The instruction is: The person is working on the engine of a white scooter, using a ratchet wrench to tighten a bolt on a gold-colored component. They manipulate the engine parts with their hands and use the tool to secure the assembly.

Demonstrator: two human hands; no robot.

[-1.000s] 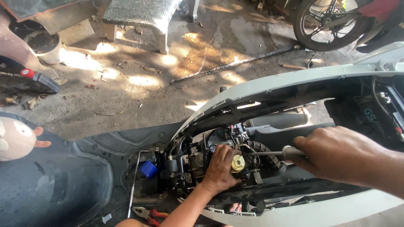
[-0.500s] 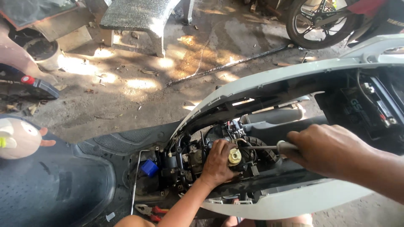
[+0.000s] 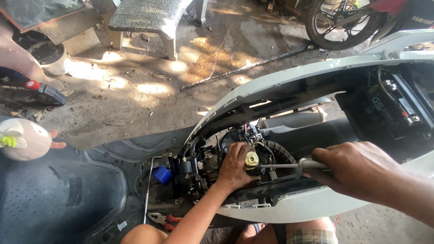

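Head: R hand [image 3: 357,169] grips screwdriver [image 3: 282,166].

My left hand [image 3: 235,165] and right hand [image 3: 357,169] are bare, no gloves, no sleeves on my forearms; plaid shorts [image 3: 307,235] cover my legs.

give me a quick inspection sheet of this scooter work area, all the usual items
surface: bare concrete floor, sun patches, dirt.
job's things: white scooter body opened; brass-coloured part in the engine bay.
clutter: pliers under the frame, plush toy by the seat.
hands: left hand on the engine parts; right hand grips a screwdriver.
cables: black hoses beside the engine.
surroundings: stone bench, motorcycle wheel.
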